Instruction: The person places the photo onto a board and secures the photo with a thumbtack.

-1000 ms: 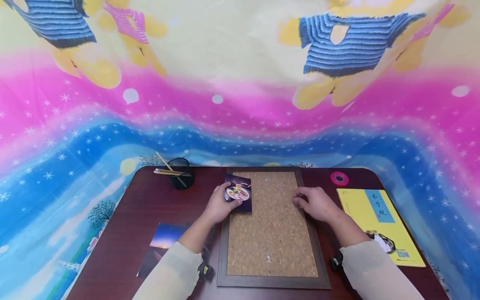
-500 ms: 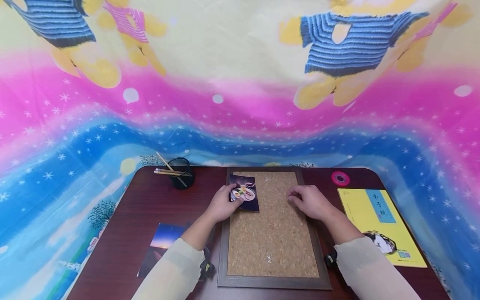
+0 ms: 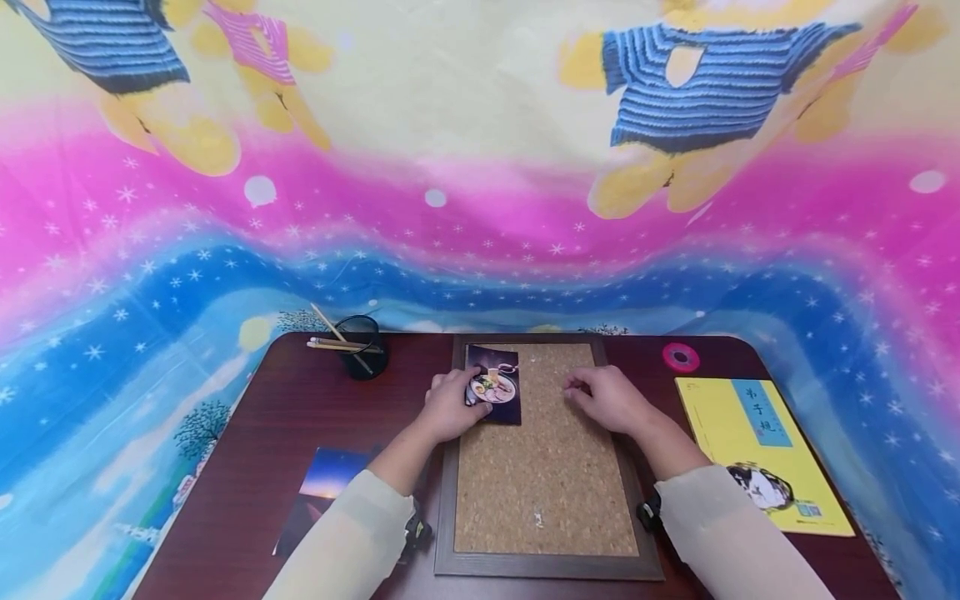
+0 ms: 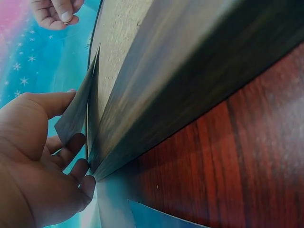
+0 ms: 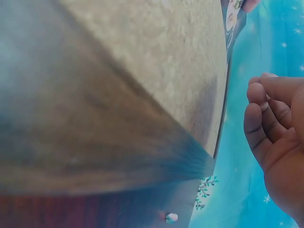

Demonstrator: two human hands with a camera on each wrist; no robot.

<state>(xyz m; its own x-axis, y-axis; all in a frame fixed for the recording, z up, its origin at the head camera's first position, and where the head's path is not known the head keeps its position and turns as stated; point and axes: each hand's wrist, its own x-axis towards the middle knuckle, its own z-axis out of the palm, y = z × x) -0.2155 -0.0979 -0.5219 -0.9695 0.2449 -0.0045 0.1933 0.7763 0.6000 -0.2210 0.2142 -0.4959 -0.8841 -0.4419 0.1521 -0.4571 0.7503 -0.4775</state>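
My left hand [image 3: 450,406] pinches the left edge of a photo [image 3: 497,392] of a plate of food. The photo overlaps the upper left of a framed cork board [image 3: 547,475]. In the left wrist view, the photo [image 4: 78,111] stands tilted up off the board at the held edge, thumb on one side and fingers on the other. My right hand [image 3: 609,400] hovers over the board's right side, thumb and forefinger together. A tiny gold-coloured thing [image 4: 68,23] shows at its fingertips in the left wrist view; I cannot tell what kind it is.
A second photo [image 3: 322,487] with a sunset sky lies left of the board, partly under my left sleeve. A black mesh cup [image 3: 366,360] with pencils stands at the back left. On the right are a pink ring-shaped roll [image 3: 681,357] and a yellow book [image 3: 720,433].
The left hand has moved the food photo rightward onto the board's upper left and straightened it along the frame. The right hand has shifted left, further in over the cork.
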